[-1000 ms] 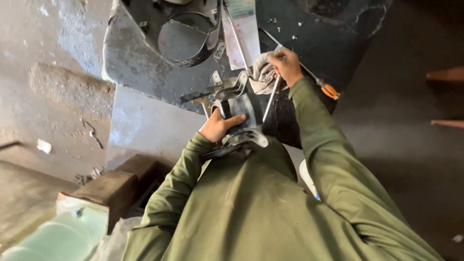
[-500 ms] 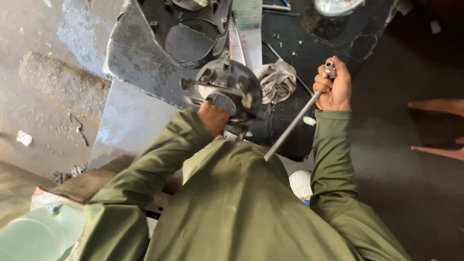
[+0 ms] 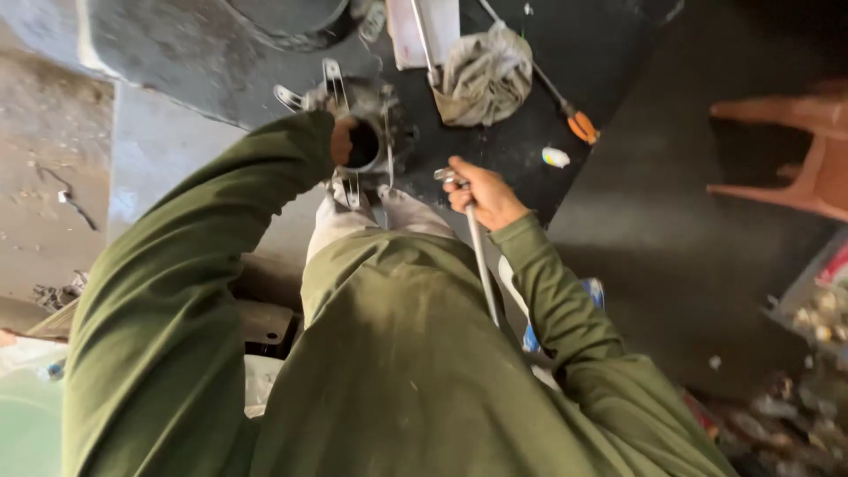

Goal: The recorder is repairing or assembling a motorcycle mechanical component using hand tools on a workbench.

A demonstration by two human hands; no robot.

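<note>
A grey metal engine part [image 3: 375, 115] with a round bore and thin brackets rests by my knees on a dark mat [image 3: 530, 79]. My left hand [image 3: 342, 141] reaches into it from the left; only a little of the hand shows past the green sleeve, and its fingers are hidden. My right hand [image 3: 481, 193] is closed around a long metal rod tool [image 3: 481, 265]. The rod's socket end sits at my fist, just right of the part, and its shaft runs down over my lap.
A crumpled grey rag [image 3: 486, 75] lies behind the part. An orange-handled screwdriver [image 3: 579, 124] and a small pale object [image 3: 555, 157] lie to its right. Orange plastic chair legs [image 3: 786, 150] stand at the right. Litter [image 3: 813, 327] lines the lower right. Bare concrete floor [image 3: 53, 132] lies left.
My right hand has come down and left with the rod tool, from held high at the right to beside the metal part. The view has shifted closer over the part.
</note>
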